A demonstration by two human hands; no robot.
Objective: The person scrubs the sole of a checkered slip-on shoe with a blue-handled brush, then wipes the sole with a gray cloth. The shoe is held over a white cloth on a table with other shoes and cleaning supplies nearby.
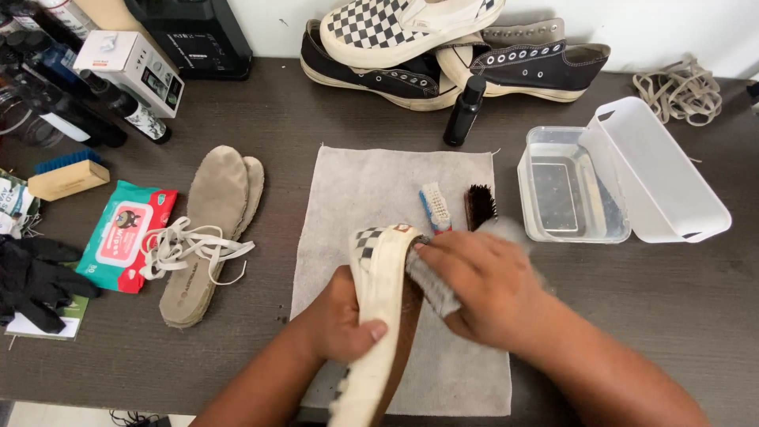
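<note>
Mid-clean: my left hand (344,316) has its grip closed around the checkered shoe (378,316) at lower centre, right hand (482,289) presses a grey cloth (435,281) on its sole edge; laces (190,245), insoles (207,229) already out, other shoes (443,47) untouched upper centre.

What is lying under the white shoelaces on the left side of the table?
Under the white shoelaces lie two grey insoles, one stacked on the other. The lower insole is mostly covered; only its edge shows.

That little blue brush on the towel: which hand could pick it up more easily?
The right hand, probably. It lies just below the blue brush, holding only a grey cloth, while the left hand is gripping the checkered shoe.
</note>
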